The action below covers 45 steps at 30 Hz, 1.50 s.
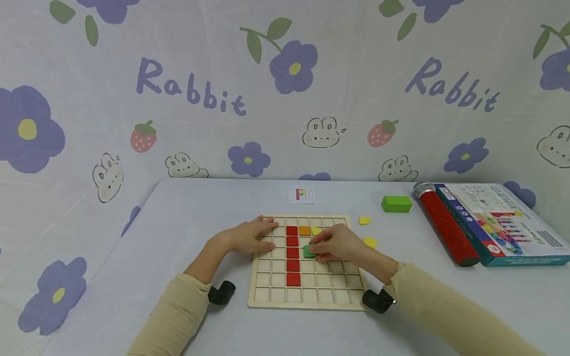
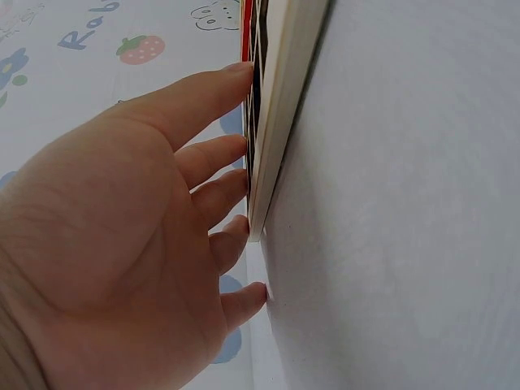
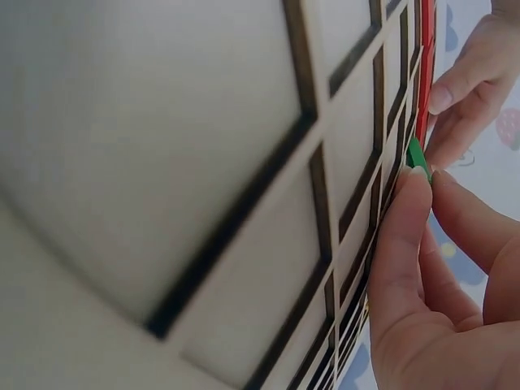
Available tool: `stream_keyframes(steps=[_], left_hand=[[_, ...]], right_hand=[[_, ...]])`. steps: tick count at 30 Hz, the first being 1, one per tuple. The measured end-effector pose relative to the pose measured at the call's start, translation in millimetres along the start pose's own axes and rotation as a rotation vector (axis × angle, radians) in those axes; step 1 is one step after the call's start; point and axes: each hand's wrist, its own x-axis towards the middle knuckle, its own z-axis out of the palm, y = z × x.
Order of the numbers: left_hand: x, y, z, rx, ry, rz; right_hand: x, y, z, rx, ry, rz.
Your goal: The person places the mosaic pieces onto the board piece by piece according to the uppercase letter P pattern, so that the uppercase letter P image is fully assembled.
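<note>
A wooden grid board (image 1: 267,295) lies on the table. My left hand (image 1: 247,237) rests on its left edge, fingers spread; in the left wrist view the thumb and several fingertips touch the board's side of the grid. Over the middle cells, my right hand (image 1: 340,244) pinches a green square tile (image 1: 308,251) between thumb and fingers; the right wrist view shows this tile (image 3: 417,157) tilted, close over the grid. Left of it runs a column of several red tiles (image 1: 292,252). An orange tile (image 1: 305,231) and a yellow tile (image 1: 315,230) continue the top row, the yellow partly beside my fingers.
Behind the board lies a small pattern card (image 1: 301,194). Two yellow pieces, one rounded (image 1: 364,220) and one squarish (image 1: 370,242), lie to its right. Farther right are a green block (image 1: 397,204), a red microphone (image 1: 447,225) and a flat printed box (image 1: 512,222). Dark cameras sit on both wrists.
</note>
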Motion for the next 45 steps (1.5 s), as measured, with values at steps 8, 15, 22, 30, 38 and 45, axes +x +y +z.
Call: stream_keyframes(steps=[8,15,22,30,38,45], left_hand=[[-1.0,2.1,-0.2,-0.014,-0.005,-0.022],[-0.9,2.4,-0.6,-0.018,-0.001,-0.020],[-1.6,1.7,-1.7,-0.026,-0.003,-0.015],[-1.4,0.5,-1.0,-0.032,-0.003,-0.017],[-1.5,0.4,-1.7,-0.028,0.001,-0.008],[-2.2,1.0,-1.8,-0.027,-0.006,-0.011]], right_hand=[[0.2,-4,4,-0.057,0.025,0.027],[-1.8,-3,-1,-0.013,-0.043,-0.011],[0.4,9,-20,0.154,-0.211,-0.062],[-0.2,19,-54,0.364,-0.301,-0.054],[-0.4,27,-83,0.488,-0.221,-0.048],[4.3,36,-103,0.543,-0.125,-0.068]])
